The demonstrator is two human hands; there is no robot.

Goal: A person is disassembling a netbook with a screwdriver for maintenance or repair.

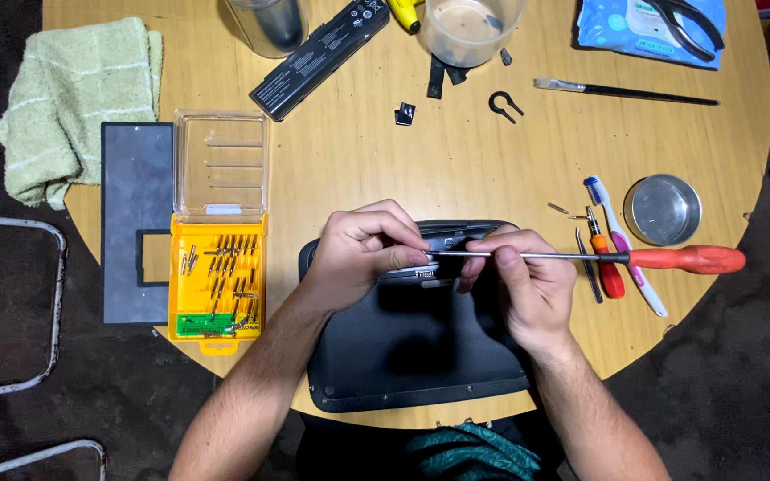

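Head view, frame centre: left hand [363, 252] pinches the black laptop base [412, 343]; right hand [528, 283] closes around the red-handled screwdriver [581, 257] shaft; keep the tip steady, level

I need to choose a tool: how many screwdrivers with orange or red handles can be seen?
2: a long screwdriver in the right hand, a short orange screwdriver lying beside the toothbrush.
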